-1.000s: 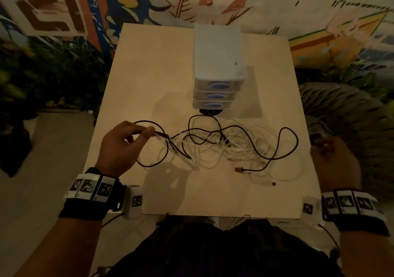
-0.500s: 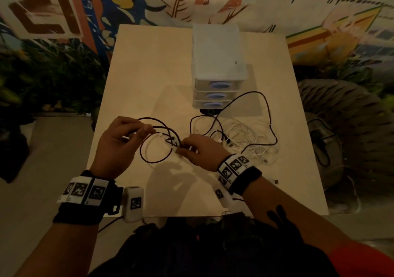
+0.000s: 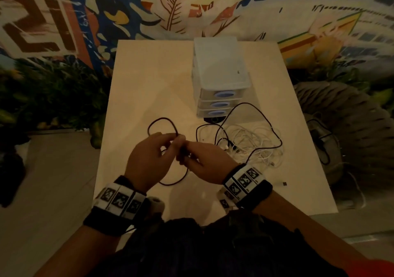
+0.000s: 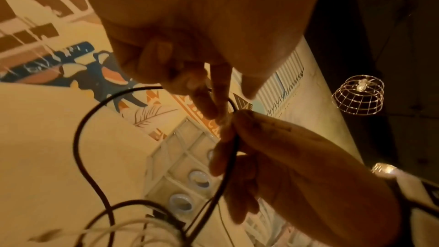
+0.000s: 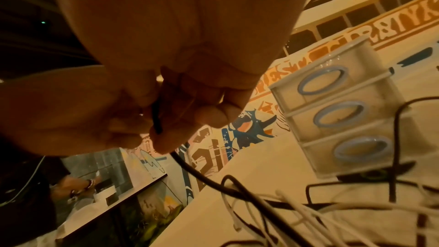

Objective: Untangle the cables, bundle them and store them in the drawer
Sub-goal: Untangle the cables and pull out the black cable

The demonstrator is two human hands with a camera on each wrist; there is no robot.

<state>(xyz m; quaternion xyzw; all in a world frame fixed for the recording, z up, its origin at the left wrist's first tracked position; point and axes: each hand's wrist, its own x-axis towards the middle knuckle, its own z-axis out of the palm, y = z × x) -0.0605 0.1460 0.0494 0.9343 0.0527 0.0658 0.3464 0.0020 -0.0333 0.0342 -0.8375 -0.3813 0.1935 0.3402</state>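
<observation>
**Bench and what sits on it**

From my feed the pale bench (image 3: pixel 149 80) carries a translucent three-drawer unit (image 3: pixel 219 78) toward its far edge, all drawers closed, blue oval handles facing me; just before it lies a heap of white cables (image 3: pixel 253 146), a black cable (image 3: pixel 264 116) looping over and around it; a small dark piece (image 3: pixel 284 184) rests apart near the right front edge.

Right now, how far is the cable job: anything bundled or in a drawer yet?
Done: nothing stored; all three drawers of the drawer unit look closed. In hand: left hand and right hand both pinch the black cable, forming loops above the table; its far end still runs into the pile. Left: white cables lie tangled, then bundling and storing.
</observation>
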